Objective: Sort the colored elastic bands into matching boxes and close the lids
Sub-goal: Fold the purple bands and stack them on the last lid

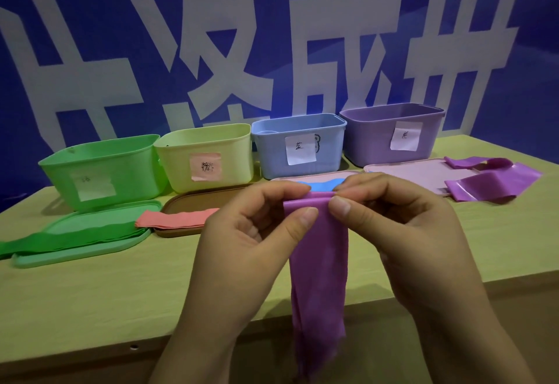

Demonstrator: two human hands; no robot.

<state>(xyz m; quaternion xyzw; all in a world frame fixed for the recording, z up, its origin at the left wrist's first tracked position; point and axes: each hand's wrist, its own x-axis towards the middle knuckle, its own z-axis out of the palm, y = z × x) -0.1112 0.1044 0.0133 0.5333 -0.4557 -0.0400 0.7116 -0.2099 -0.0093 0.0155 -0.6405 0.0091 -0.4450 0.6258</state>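
So from my feed, both hands were up front near the table edge, working one purple band (317, 262). The left hand (254, 232) pinched its top edge between thumb and curled fingers, and the right hand (402, 232) pinched the same edge just beside it, so the band hung straight down past the table (90, 302) edge.

Far side had four open boxes in a row: green box (102, 169) on the left, then the yellow box (205, 154), blue box (299, 145), and purple box (390, 132) far right, each with a paper label stuck on.

Lids were lying flat in front of them. A green band (72, 237) was draped over the green lid (78, 250), a pink band (175, 219) lay across the brown lid (181, 202), a blue band (320, 185) peeked out behind my fingers, and another purple band (496, 181) sat on the right end of the pink lid (405, 175).
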